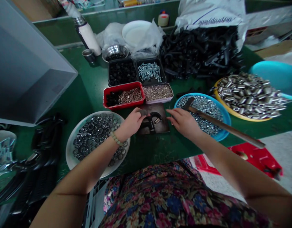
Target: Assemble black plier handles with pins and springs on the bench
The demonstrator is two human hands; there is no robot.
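Black part on a metal plate

Near the tabletop's front edge, the left hand pinches the black part; whether the right hand, fingertips slightly apart, holds anything, I cannot tell. Rings fill a white basin; metal tubes heap a yellow basin toward the right edge. A blue basin holds small metal bits.

Cropped the grey bin at the left edge and the turquoise basin at the right; rendered the thin piece in the right hand (small and blurred) unidentifiable.
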